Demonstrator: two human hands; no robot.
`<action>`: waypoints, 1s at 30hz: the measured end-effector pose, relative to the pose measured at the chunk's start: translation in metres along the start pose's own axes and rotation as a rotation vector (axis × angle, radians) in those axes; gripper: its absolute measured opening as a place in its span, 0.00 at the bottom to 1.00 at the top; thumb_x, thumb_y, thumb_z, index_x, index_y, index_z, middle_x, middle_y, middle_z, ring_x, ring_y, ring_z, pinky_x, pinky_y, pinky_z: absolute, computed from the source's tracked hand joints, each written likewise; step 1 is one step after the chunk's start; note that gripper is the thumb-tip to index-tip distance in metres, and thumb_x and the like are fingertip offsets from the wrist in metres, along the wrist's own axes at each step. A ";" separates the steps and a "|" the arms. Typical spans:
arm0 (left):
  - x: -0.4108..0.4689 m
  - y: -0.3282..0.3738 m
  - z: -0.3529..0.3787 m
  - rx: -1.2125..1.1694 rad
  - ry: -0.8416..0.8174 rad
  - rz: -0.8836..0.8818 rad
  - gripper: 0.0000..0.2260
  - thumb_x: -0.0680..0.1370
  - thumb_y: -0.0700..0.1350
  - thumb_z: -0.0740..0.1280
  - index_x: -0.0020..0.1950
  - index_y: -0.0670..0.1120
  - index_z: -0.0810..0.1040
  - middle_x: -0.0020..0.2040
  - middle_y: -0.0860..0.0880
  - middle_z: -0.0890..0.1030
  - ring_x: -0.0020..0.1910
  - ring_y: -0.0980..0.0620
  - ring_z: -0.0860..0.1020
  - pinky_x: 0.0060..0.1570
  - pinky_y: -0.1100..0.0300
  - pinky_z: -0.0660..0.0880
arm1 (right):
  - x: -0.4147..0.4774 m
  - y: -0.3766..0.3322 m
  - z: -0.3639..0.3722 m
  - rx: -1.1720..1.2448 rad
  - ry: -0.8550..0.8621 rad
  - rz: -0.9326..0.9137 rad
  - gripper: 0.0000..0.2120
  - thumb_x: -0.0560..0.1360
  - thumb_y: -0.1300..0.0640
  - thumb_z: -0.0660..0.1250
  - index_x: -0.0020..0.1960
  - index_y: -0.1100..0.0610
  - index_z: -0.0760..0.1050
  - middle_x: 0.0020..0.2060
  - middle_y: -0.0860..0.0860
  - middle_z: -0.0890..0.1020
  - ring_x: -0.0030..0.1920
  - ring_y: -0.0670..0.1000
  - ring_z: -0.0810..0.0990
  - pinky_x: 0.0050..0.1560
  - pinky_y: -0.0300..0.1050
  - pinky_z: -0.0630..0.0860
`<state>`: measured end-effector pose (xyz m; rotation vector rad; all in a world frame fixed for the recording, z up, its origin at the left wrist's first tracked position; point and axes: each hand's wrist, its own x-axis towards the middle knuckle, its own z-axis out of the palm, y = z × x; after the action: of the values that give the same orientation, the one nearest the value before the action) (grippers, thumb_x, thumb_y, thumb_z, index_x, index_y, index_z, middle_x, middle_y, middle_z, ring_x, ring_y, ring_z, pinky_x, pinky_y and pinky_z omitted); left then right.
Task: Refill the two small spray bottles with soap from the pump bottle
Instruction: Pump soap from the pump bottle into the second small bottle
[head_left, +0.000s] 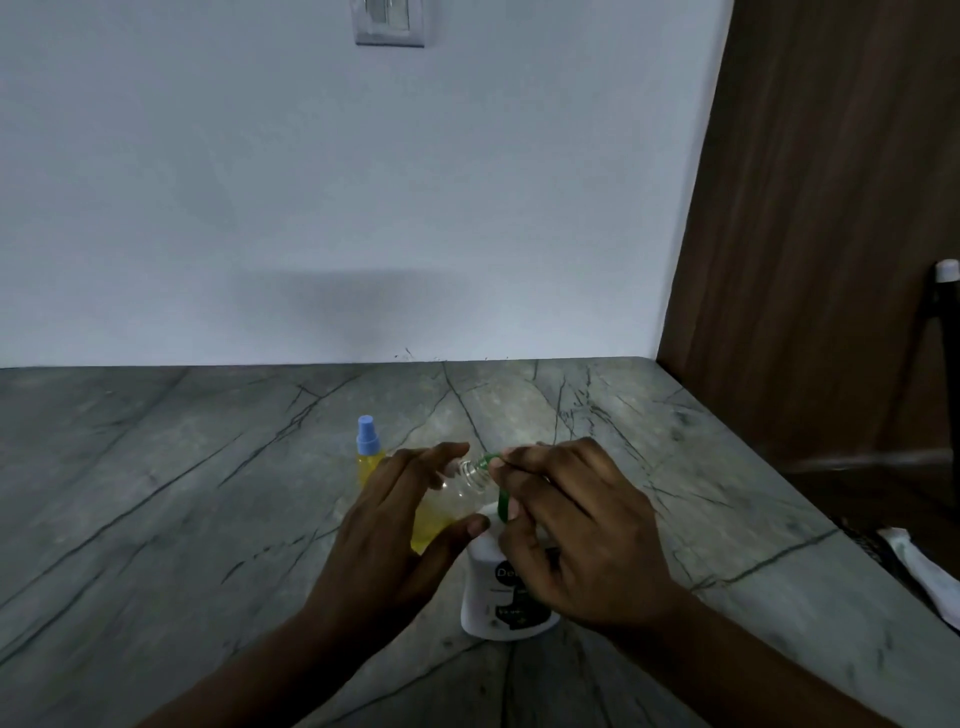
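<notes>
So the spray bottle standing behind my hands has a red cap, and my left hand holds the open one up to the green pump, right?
Its cap is blue, not red; the head view shows it. The left hand does hold the open bottle at the green pump.

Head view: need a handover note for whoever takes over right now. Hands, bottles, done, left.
Left hand grips the uncapped spray bottle, tilted, with its neck at the spout of the green pump head.
Right hand grips that pump head on the white pump bottle, which stands on the counter.
Second spray bottle, blue cap on, stands behind the left hand and holds yellow liquid.
Done: uncapped bottle partly filled.
Left: finish pumping and recap it; its cap is not in view. Cannot tell whether the blue-capped one needs more.
</notes>
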<state>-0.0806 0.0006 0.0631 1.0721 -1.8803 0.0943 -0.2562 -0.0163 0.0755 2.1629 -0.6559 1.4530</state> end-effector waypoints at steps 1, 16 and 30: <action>0.000 0.000 0.000 -0.002 0.000 0.000 0.21 0.73 0.58 0.64 0.64 0.53 0.69 0.53 0.65 0.70 0.53 0.73 0.68 0.50 0.80 0.64 | 0.000 0.000 0.000 0.003 -0.004 0.006 0.17 0.78 0.58 0.57 0.46 0.64 0.83 0.43 0.56 0.83 0.42 0.53 0.79 0.40 0.42 0.75; -0.001 -0.004 0.001 0.004 -0.011 0.016 0.21 0.73 0.61 0.62 0.64 0.55 0.68 0.51 0.68 0.67 0.54 0.74 0.67 0.50 0.80 0.64 | -0.004 -0.001 0.006 0.014 0.066 0.031 0.14 0.75 0.60 0.61 0.43 0.65 0.84 0.41 0.56 0.84 0.40 0.53 0.81 0.42 0.41 0.76; -0.004 -0.005 0.005 -0.029 0.009 0.002 0.21 0.73 0.60 0.64 0.64 0.56 0.68 0.57 0.72 0.67 0.54 0.72 0.69 0.50 0.80 0.65 | -0.003 -0.002 0.006 0.020 0.046 0.034 0.10 0.71 0.62 0.64 0.42 0.64 0.83 0.40 0.55 0.84 0.40 0.52 0.80 0.42 0.38 0.74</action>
<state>-0.0798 -0.0023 0.0550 1.0488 -1.8694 0.0726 -0.2516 -0.0175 0.0701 2.1368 -0.6678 1.5289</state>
